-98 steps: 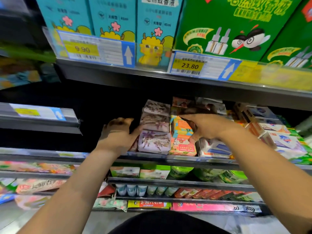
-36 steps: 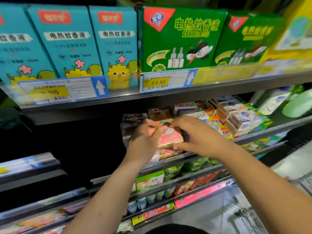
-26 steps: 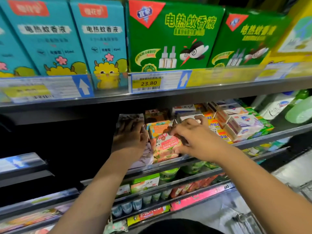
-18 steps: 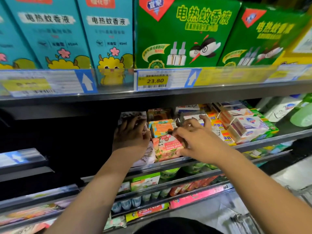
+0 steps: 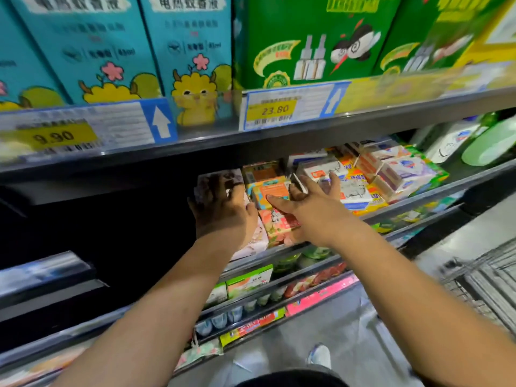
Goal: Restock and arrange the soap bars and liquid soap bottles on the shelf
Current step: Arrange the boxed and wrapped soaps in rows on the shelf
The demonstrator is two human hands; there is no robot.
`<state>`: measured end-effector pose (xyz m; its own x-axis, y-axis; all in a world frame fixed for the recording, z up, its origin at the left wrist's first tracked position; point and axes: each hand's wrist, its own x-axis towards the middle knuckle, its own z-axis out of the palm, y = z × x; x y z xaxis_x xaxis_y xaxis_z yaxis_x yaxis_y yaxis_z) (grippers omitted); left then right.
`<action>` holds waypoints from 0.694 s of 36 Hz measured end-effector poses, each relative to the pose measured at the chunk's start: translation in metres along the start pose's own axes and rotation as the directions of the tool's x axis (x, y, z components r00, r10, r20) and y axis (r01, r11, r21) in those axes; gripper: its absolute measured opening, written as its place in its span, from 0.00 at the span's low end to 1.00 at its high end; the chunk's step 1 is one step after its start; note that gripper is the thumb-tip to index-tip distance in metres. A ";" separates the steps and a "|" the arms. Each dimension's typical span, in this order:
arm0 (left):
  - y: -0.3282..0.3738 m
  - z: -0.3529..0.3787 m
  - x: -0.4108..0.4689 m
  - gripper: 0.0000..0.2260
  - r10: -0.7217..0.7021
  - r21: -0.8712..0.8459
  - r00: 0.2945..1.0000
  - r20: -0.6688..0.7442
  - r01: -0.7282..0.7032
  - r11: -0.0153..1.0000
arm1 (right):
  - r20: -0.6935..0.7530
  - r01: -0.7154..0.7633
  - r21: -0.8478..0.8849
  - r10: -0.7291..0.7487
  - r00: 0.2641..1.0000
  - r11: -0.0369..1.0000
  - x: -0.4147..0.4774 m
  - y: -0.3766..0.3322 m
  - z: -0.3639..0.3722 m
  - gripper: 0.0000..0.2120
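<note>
Soap bars fill the middle shelf [image 5: 435,188]. My left hand [image 5: 220,210] rests with spread fingers on the stack of pale purple-patterned soap packs [image 5: 252,241] at the row's left end. My right hand [image 5: 315,213] hovers with straight, spread fingers over the pink soap box [image 5: 279,227] and the orange soap box [image 5: 272,191]; its fingertips reach a white soap pack [image 5: 354,191]. It holds nothing. More white soap boxes [image 5: 405,174] lie further right. A white liquid soap bottle [image 5: 452,141] and a green liquid soap bottle [image 5: 491,143] stand at the far right.
The shelf above holds teal boxes [image 5: 83,51] and green boxes [image 5: 307,37] behind price tags [image 5: 276,110], leaving a low gap over the soap. Lower shelves [image 5: 251,283] carry small packs. A wire cart [image 5: 488,275] stands at the lower right. Left of the soap the shelf is dark.
A second ago both hands held the pink soap box; it now lies in the row. My right hand has let go and spread its fingers. My left hand stays on the patterned packs.
</note>
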<state>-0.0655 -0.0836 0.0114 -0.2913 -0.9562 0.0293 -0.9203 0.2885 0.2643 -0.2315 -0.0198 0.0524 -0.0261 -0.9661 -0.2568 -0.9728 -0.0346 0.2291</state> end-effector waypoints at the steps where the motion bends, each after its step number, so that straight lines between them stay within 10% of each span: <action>1: 0.000 -0.001 -0.001 0.23 0.014 -0.002 1.000 -0.024 -0.014 1.000 | 0.006 -0.007 0.002 0.007 1.000 1.000 0.000 -0.001 0.000 0.41; 25: -0.005 0.008 0.005 0.27 -0.009 0.079 0.993 0.120 0.000 0.997 | -0.040 0.040 0.084 -0.036 0.999 0.996 0.001 0.005 0.014 0.37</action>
<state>-0.0650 -0.0897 0.0028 -0.3119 -0.9459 -0.0892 -0.9380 0.2916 0.1875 -0.2395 -0.0172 0.0405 0.0187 -0.9737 -0.2270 -0.9889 -0.0514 0.1392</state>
